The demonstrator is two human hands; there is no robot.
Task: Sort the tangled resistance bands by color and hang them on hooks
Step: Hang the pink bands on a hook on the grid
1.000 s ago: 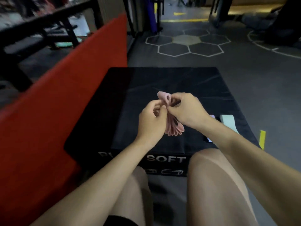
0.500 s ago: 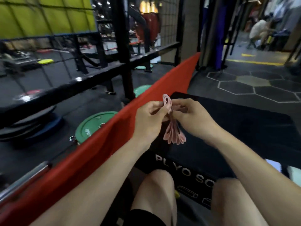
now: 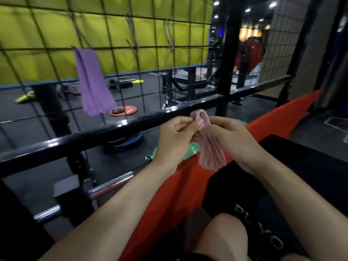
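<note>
Head view: both hands hold the pink bands (image 3: 211,147) up by their top loop. The left hand (image 3: 173,140) pinches one side, and the right hand (image 3: 231,136) pinches the other. The soft, flat, stretchy loops hang straight down. Up and to the left, purple bands (image 3: 92,81) hang on the wire grid (image 3: 143,53). I think the left hand is nearer to it.

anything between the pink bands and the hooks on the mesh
Nothing visible. Both hands, left hand and right hand, hold the pink bands just this side of the black rail. The mesh above it, where the purple bands hang, has free hooks with open air before them.
</note>
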